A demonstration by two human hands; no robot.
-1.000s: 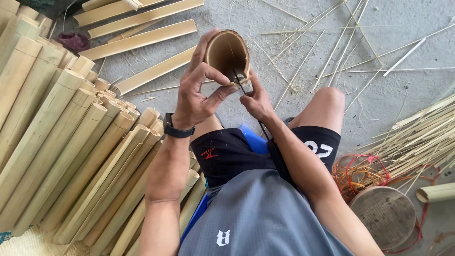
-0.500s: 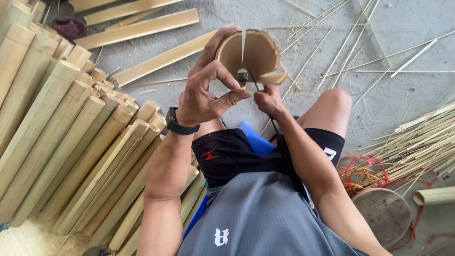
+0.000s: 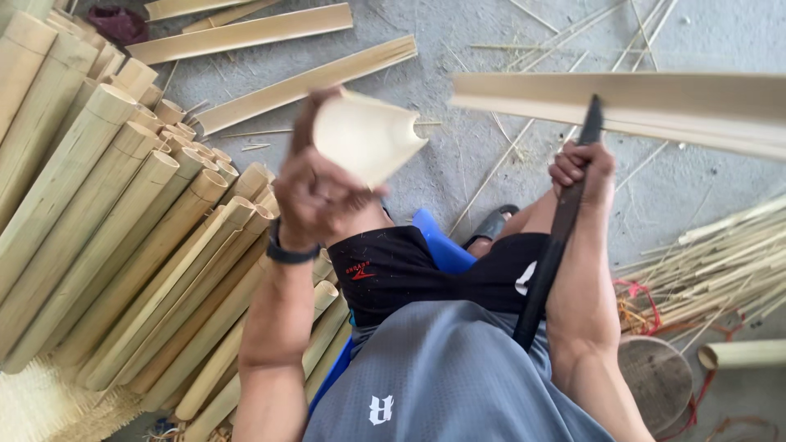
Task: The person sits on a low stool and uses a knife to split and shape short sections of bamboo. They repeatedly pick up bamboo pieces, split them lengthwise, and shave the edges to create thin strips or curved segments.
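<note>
My left hand (image 3: 315, 196) is raised and grips one half of a split bamboo tube (image 3: 364, 135), its pale hollow inside facing me. My right hand (image 3: 581, 168) is closed around a long dark knife (image 3: 548, 262) that runs from my lap up past the fist. The knife's tip meets the other bamboo half (image 3: 655, 98), a long pale trough stretching to the right edge. A black watch sits on my left wrist. I am seated, with black shorts and a grey shirt below.
A stack of whole bamboo poles (image 3: 123, 205) fills the left side. Split slats (image 3: 246, 33) lie on the concrete floor ahead. Thin bamboo strips (image 3: 720, 262) are piled at the right, near a round wooden block (image 3: 655, 376). Under me is a blue stool (image 3: 442, 245).
The bamboo tube, whole a second ago, has split in two. My left hand has pulled one half to the left, and the other half has swung right with the knife.
</note>
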